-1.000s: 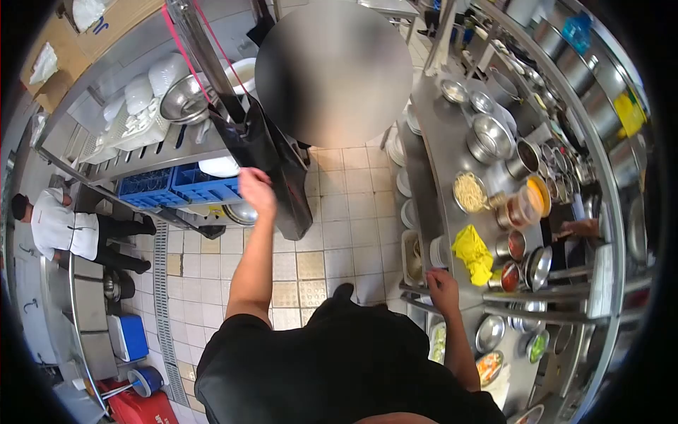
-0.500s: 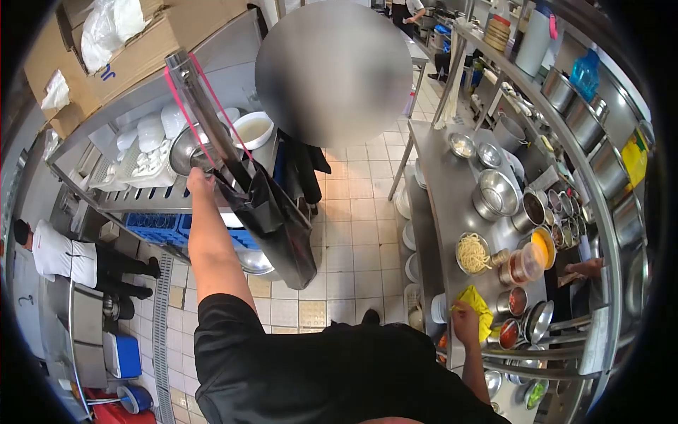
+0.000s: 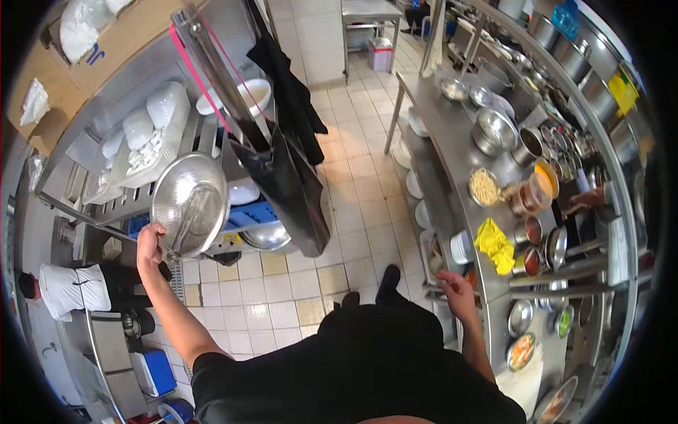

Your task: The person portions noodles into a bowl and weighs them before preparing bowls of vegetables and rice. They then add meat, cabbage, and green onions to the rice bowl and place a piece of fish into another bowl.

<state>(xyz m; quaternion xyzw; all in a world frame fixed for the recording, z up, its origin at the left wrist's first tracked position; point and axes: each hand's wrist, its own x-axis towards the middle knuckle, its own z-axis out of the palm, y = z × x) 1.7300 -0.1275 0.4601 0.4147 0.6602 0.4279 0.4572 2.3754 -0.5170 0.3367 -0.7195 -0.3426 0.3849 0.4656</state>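
Note:
My left hand (image 3: 149, 245) is closed on the lower left rim of a round metal colander (image 3: 209, 169), held tilted in front of the steel rack. Inside the colander lies a thin metal utensil that looks like tongs (image 3: 187, 220). My right hand (image 3: 459, 288) hangs beside the edge of the steel counter, fingers loosely bent and apart, with nothing seen in them. Nearest to it on the counter is a crumpled yellow cloth (image 3: 496, 246). A stack of white bowls (image 3: 462, 247) stands on the shelf under that edge.
The steel counter (image 3: 452, 152) at right carries a bowl of noodles (image 3: 484, 187), steel bowls and sauce pots. On the left rack is a white basket (image 3: 159, 138) of crockery. A black apron (image 3: 289, 191) hangs beside it. A person in white (image 3: 74, 286) stands at far left.
My left hand has brought the colander off the rack, toward me and leftward. My right hand has let go of the yellow cloth, which now lies on the counter. My view has shifted.

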